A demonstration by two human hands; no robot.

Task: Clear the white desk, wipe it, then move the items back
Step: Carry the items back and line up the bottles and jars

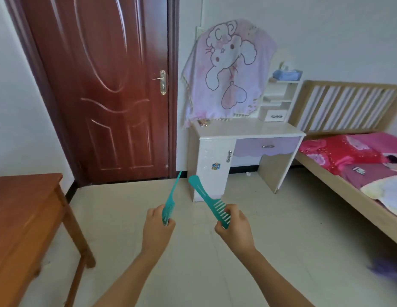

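Observation:
The white desk stands against the far wall, a pink cartoon towel draped over its back part. A few small items lie at its back left corner. My left hand grips a teal tail comb by its toothed end, the thin handle pointing up toward the desk. My right hand grips a teal wide-tooth comb by its teeth, handle pointing up and left. Both hands are over the floor, a few steps short of the desk.
A brown wooden table stands at the left. A red-brown door is shut behind it. A wooden bed with pink bedding fills the right. White shelves with a blue tissue pack sit on the desk's right.

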